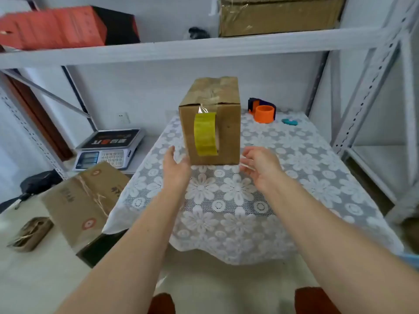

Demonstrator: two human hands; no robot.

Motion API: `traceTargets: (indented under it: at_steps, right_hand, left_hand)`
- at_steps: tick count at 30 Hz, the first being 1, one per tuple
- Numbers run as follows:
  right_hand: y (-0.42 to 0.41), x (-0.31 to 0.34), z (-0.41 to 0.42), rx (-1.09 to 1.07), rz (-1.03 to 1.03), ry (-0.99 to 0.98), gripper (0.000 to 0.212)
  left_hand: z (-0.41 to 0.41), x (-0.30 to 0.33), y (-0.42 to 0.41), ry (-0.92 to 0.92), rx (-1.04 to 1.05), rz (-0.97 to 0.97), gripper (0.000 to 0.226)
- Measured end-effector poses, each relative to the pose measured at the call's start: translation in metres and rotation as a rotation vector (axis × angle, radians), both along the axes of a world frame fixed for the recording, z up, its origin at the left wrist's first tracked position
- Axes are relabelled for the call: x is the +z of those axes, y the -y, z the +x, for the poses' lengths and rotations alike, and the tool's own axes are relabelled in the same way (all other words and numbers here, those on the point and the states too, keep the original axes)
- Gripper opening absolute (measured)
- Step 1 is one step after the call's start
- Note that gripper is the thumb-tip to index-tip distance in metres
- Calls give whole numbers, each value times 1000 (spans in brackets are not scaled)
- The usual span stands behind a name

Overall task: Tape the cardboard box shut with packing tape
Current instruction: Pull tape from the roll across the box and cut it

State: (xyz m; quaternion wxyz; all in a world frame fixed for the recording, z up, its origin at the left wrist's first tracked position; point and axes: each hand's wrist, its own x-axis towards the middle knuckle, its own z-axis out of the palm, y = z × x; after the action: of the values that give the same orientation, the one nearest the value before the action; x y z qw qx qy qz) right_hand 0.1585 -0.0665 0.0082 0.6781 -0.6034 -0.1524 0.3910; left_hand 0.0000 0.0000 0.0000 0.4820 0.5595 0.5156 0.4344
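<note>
A brown cardboard box (pixel 226 132) stands on the lace-covered table (pixel 294 177), its top flaps folded down. A yellowish roll of packing tape (pixel 205 133) hangs against the box's near face, held by a clear strip stuck to the top edge. My left hand (pixel 175 168) is open just left of the box's lower front corner, palm turned inward, not touching it. My right hand (pixel 260 165) is open on the other side, near the lower right corner, fingers spread. Neither hand holds anything.
An orange and purple tape dispenser (pixel 263 111) and a small teal object (pixel 289 121) lie behind the box on the right. A weighing scale (pixel 108 148) and another cardboard box (pixel 86 200) sit left of the table. Metal shelving (pixel 204 47) with boxes runs overhead.
</note>
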Motion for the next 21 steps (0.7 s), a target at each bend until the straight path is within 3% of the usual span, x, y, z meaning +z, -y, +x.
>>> traceTargets:
  at_steps: [5,8,14,18,21]
  right_hand:
    - [-13,15,10,54,27,115,27]
    - [-27,18,17,99,59,145,40]
    - [-47,14,55,-36,97,165,46]
    - [-45,9,73,-80,68,125,37]
    - [-44,5,84,-113,20,181,25]
  left_hand:
    - [23,19,-27,70,-32,0,49]
    - [43,16,-25,80,-23,106,44]
    - [78,-9,-3,155,-19,211,43]
    - [92,-19,-10,215,230,143,23]
    - [99,-29,-10,118,291,-58,18]
